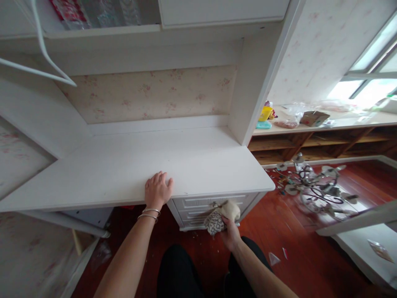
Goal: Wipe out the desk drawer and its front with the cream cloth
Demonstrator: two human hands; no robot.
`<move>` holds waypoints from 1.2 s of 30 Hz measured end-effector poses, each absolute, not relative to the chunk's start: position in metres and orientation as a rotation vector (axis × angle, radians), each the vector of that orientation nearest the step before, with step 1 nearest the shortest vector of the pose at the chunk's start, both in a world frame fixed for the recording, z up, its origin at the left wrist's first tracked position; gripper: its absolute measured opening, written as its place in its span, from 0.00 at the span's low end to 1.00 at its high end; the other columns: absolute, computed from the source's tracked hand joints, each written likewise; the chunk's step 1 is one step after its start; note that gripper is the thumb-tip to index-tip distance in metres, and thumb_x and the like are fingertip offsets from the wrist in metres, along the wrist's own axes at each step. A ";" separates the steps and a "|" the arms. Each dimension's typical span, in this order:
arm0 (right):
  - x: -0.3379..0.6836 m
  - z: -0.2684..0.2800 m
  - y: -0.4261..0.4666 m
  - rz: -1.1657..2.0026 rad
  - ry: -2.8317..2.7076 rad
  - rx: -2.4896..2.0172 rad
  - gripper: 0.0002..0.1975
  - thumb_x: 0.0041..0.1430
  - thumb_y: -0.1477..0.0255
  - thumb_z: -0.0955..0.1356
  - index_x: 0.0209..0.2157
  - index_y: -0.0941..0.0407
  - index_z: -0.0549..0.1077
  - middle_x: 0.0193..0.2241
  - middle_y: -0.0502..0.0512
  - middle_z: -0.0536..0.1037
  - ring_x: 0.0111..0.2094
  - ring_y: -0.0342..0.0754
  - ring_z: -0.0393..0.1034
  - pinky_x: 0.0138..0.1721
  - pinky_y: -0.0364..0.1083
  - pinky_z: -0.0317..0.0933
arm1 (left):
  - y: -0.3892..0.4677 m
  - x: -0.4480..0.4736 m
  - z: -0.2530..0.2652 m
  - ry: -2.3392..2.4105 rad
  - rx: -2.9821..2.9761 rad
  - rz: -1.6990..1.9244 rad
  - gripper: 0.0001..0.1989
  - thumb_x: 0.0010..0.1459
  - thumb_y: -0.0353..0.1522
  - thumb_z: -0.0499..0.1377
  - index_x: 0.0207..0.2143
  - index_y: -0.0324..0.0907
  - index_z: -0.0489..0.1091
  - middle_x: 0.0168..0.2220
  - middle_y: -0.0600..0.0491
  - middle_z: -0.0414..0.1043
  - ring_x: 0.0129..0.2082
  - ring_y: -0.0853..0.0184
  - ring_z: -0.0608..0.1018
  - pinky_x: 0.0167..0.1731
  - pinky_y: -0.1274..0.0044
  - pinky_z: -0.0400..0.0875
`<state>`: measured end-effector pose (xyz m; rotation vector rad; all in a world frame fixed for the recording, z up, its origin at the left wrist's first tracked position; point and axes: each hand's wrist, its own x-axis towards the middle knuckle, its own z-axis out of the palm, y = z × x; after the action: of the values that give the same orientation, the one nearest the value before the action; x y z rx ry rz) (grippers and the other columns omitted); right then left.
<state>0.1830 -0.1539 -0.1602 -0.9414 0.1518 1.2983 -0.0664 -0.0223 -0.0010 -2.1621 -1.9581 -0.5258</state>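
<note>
My left hand [158,190] rests flat on the front edge of the white desk [192,161], fingers stretched out and holding nothing. Low in front of the drawers [194,203], my right hand [231,234] is closed on a bunched cloth [215,221], part patterned grey-brown and part plain cream. The cloth hangs beside the top drawer's knob [214,204]; whether it touches the drawer front I cannot tell. Some of my right fingers are hidden behind the cloth.
Above the desk is a white hutch [223,16] with plastic-wrapped items on its shelf. A white cable [46,54] hangs at upper left. A chandelier [322,186] lies on the red floor. A low shelf unit [325,142] at right holds a cardboard box [313,118] and bags.
</note>
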 end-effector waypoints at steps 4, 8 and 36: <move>0.218 -0.147 -0.147 1.242 0.243 -0.973 0.10 0.51 0.83 0.66 0.34 0.56 0.73 0.27 0.48 0.80 0.27 0.46 0.76 0.31 0.45 0.73 | -0.023 -0.067 -0.001 -1.962 -2.157 -0.539 0.21 0.64 0.42 0.49 0.53 0.44 0.69 0.58 0.46 0.66 0.58 0.57 0.66 0.58 0.64 0.56; 0.248 -0.120 -0.144 1.171 0.310 -0.947 0.12 0.54 0.86 0.64 0.36 0.57 0.72 0.28 0.48 0.79 0.28 0.44 0.76 0.31 0.42 0.72 | -0.023 -0.067 -0.001 -1.938 -2.152 -0.533 0.21 0.64 0.42 0.48 0.53 0.44 0.69 0.58 0.46 0.67 0.58 0.57 0.66 0.58 0.64 0.57; 0.121 0.089 -0.076 1.676 -0.197 -0.376 0.14 0.64 0.74 0.61 0.47 0.62 0.72 0.41 0.58 0.79 0.44 0.48 0.74 0.48 0.51 0.69 | -0.027 -0.069 -0.002 -1.918 -2.147 -0.589 0.20 0.64 0.40 0.48 0.52 0.43 0.69 0.57 0.44 0.67 0.57 0.55 0.67 0.57 0.61 0.58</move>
<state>0.1211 -0.0756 0.0888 -0.3763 -0.1972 1.6761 -0.0690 -0.0272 -0.0021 -2.1472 -1.9176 -0.5894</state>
